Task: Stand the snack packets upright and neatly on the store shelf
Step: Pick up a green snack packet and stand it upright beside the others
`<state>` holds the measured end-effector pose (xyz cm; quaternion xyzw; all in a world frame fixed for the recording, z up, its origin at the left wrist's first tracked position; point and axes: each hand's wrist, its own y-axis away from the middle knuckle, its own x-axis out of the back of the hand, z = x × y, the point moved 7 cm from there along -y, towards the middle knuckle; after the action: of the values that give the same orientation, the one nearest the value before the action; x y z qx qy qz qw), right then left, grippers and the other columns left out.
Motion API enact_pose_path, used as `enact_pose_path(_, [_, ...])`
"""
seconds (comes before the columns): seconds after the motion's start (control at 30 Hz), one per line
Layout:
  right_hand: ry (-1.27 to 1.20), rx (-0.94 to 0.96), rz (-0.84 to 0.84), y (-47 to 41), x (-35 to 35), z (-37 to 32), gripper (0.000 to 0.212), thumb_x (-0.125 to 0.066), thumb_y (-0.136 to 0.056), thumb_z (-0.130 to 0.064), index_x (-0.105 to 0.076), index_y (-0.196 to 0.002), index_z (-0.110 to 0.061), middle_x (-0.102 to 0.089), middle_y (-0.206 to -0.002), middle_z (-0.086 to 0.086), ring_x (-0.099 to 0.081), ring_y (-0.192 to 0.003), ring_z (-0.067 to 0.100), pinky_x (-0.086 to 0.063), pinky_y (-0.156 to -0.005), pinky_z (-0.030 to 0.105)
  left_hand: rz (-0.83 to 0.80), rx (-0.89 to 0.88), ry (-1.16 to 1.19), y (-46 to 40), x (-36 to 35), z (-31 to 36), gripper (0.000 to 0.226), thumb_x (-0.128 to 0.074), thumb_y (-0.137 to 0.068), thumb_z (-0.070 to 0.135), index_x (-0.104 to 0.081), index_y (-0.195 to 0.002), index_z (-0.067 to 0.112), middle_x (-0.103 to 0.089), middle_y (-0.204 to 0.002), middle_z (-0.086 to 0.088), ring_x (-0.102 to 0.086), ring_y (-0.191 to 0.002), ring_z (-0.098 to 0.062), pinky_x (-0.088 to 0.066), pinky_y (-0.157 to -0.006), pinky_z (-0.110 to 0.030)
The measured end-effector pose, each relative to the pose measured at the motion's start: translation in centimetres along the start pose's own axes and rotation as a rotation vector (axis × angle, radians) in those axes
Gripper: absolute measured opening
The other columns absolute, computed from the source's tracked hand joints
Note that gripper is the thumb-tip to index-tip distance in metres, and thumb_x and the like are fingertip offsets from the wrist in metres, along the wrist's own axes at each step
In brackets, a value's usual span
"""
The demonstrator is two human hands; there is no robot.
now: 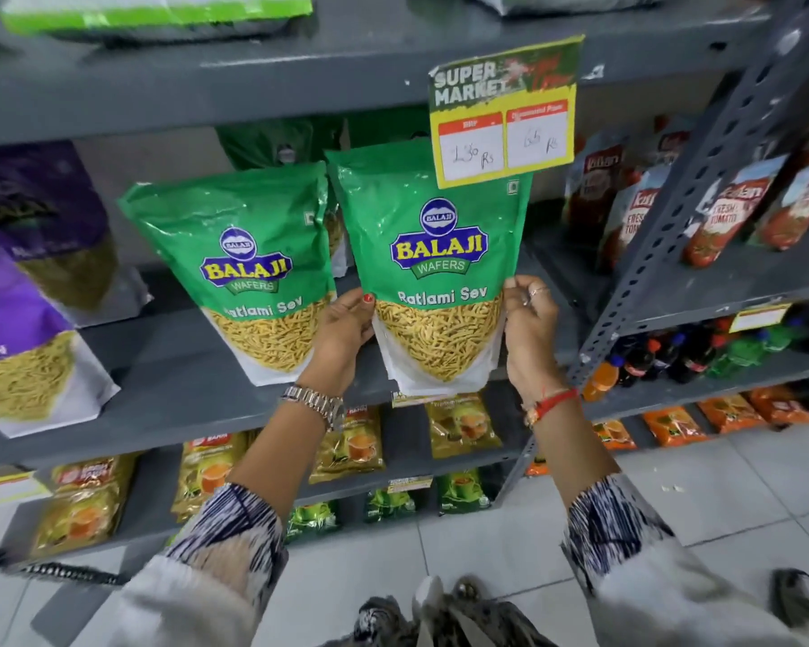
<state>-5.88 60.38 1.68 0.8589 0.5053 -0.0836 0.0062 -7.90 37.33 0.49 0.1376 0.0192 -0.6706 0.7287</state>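
Observation:
A green Balaji Ratlami Sev packet [435,268] is upright at the front of the grey shelf [178,380]. My left hand [341,338] grips its lower left edge and my right hand [528,329] pinches its lower right edge. A second green Ratlami Sev packet [248,268] stands beside it on the left, leaning slightly. More green packets [276,144] show behind these two. Purple sev packets [24,329] stand at the far left of the same shelf.
A yellow price tag [505,114] hangs from the shelf above, overlapping the held packet's top. Tomato sauce pouches [719,217] and drink bottles [673,357] fill the rack at right. Tea packets [346,441] line the lower shelves. White floor tiles lie below.

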Motion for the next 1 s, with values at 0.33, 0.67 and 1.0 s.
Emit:
enact_pose_path(0.33, [-0.052, -0.072, -0.143, -4.9, -3.7, 2.6, 0.022, -0.037, -0.097, -0.008, -0.048, -0.084, -0.022, -0.058, -0.085, -0.003, -0.057, -0.074, 0.001, -0.046, -0.067, 0.019, 0.143, -0.03, -0.034, -4.5, 0.1, 0.0, 0.039, -0.048, -0.089, 0.005, -0.046, -0.127, -0.006, -0.049, -0.134, -0.028, -0.048, -0.124, -0.036, -0.039, -0.108, -0.046])
enact_pose_path(0.67, [-0.013, -0.276, -0.377, -3.5, -5.0, 4.5, 0.033, -0.029, -0.096, -0.047, -0.042, -0.123, -0.032, -0.049, -0.117, -0.009, -0.047, -0.093, -0.007, -0.036, -0.083, 0.024, -0.059, 0.025, -0.091, -4.8, -1.6, -3.3, 0.068, -0.054, -0.081, 0.049, -0.032, -0.139, 0.021, -0.043, -0.143, 0.005, -0.041, -0.129, -0.014, -0.026, -0.115, -0.042])
enact_pose_path(1.0, [-0.066, -0.242, -0.336, -2.2, -3.9, 5.2, 0.036, -0.033, -0.095, -0.047, -0.042, -0.125, -0.031, -0.058, -0.111, -0.013, -0.054, -0.102, -0.001, -0.044, -0.086, 0.026, -0.161, -0.06, -0.085, -3.8, -2.6, -5.1, 0.043, -0.046, -0.092, 0.023, -0.038, -0.134, 0.016, -0.058, -0.12, 0.005, -0.061, -0.095, 0.008, -0.051, -0.078, -0.01])
